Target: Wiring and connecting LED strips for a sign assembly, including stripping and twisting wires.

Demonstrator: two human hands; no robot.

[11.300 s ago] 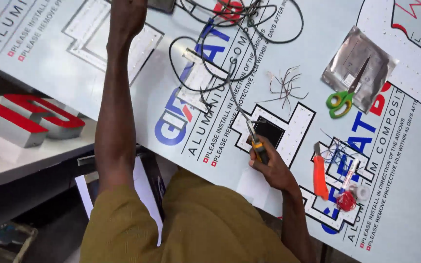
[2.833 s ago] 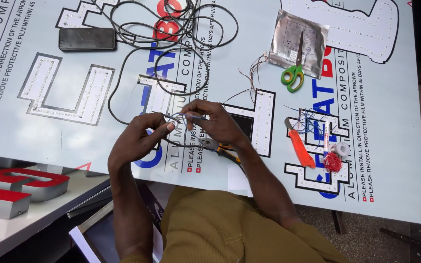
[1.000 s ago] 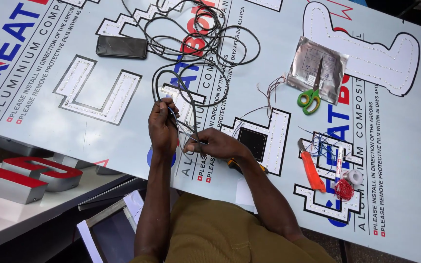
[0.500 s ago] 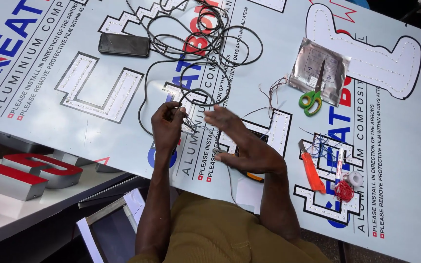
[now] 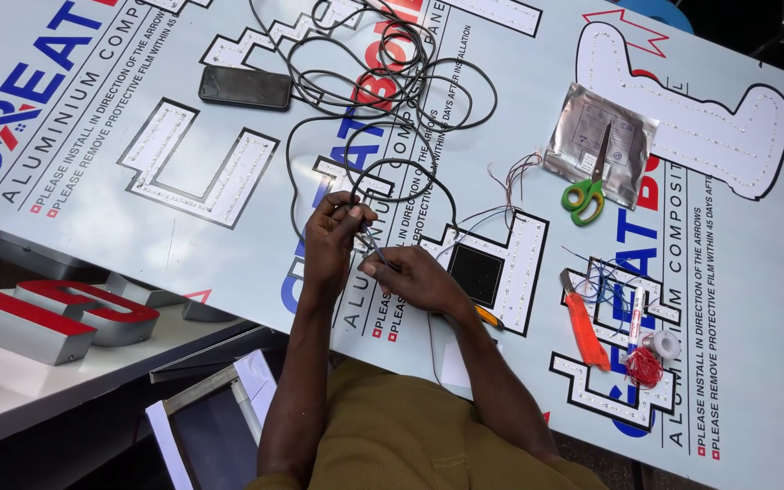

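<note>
My left hand (image 5: 333, 238) pinches the end of a black cable (image 5: 392, 172) that runs up into a loose tangle on the white printed panel (image 5: 755, 299). Just right of it, my right hand (image 5: 412, 279) has its fingers closed on thin wires (image 5: 376, 247) coming from that cable end. The fingertips of both hands nearly touch. An orange-handled tool (image 5: 486, 316) pokes out from under my right wrist; whether the hand holds it is unclear. Both hands work beside a white LED-studded letter shape (image 5: 524, 272) with a dark square in it.
A dark phone (image 5: 245, 87) lies at the upper left. Green-handled scissors (image 5: 587, 193) rest on a silver foil bag (image 5: 602, 145). An orange utility knife (image 5: 583, 328), a marker (image 5: 635, 318), a tape roll (image 5: 663, 343) and red wire (image 5: 646, 367) lie at the right. Red channel letters (image 5: 56, 313) sit lower left.
Half a second ago my right hand was spread flat over the wires; now its fingers are closed on them beside my left hand. The left hand has barely moved.
</note>
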